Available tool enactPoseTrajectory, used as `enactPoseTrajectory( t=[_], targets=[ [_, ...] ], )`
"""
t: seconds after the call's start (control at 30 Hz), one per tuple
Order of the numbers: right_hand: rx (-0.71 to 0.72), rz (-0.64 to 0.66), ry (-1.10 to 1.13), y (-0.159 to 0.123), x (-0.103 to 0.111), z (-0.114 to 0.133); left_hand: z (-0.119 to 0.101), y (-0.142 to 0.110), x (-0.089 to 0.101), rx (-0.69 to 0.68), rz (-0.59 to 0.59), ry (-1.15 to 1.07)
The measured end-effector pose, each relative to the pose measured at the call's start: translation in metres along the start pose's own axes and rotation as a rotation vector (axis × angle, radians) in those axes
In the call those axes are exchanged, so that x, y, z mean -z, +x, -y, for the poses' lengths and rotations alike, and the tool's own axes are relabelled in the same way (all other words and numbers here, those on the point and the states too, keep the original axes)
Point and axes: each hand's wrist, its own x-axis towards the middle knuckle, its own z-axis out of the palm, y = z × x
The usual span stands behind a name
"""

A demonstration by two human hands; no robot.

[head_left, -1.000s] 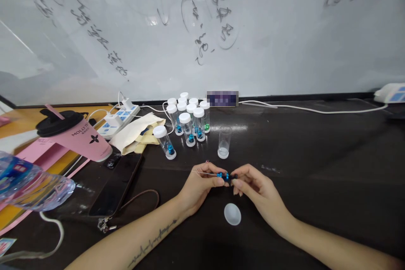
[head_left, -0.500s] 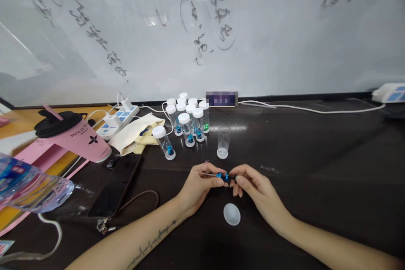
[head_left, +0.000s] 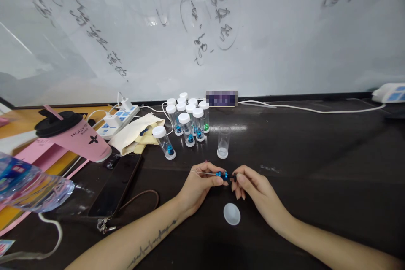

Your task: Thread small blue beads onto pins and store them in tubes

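Note:
A small blue-and-black part (head_left: 222, 175) with a thin pale rod or wire lies level between my hands; I cannot tell its exact kind. My left hand (head_left: 202, 182) is closed round its blue middle, the rod running left past the fingers. On the other side, my right hand (head_left: 255, 187) pinches the black end, and a stretch of dark shaft shows between the two. An uncapped clear tube (head_left: 223, 141) stands upright just beyond the hands. Below them a round white cap (head_left: 232, 214) rests on the dark table.
Several white-capped tubes (head_left: 185, 128) with blue or green parts stand at the back, one tube (head_left: 164, 142) apart and tilted in view. Leftward are a phone (head_left: 115, 185), a cloth pouch (head_left: 137, 130), a pink cup (head_left: 82, 139), a water bottle (head_left: 34, 185) and a power strip (head_left: 117, 122).
My right hand has shifted slightly right with the black end, so more dark shaft shows between my hands. My left hand stays nearly still.

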Motion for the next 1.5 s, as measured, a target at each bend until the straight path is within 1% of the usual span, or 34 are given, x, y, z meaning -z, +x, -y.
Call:
enactPoseTrajectory(
  t=[0.1,0.4,0.73,1.23,1.5],
  targets=[
    [-0.004,0.018,-0.017,0.0,-0.0001,0.0008,-0.0009,-0.0003,-0.0011,0.007,0.004,0.0],
    [-0.004,0.005,-0.028,-0.0004,0.0006,0.0007,0.0004,0.0001,0.0,-0.001,0.006,0.003],
    [0.048,-0.074,-0.092,-0.0025,0.0012,0.0003,0.0001,0.0009,0.0004,-0.004,0.003,0.013],
    [0.087,-0.111,-0.072,0.0003,0.0011,0.0007,-0.0014,-0.0004,-0.0004,0.008,-0.002,0.067],
    [0.078,-0.116,-0.078,-0.0012,0.0002,0.0007,-0.0019,-0.0004,-0.0012,0.011,0.02,0.019]
  ],
)
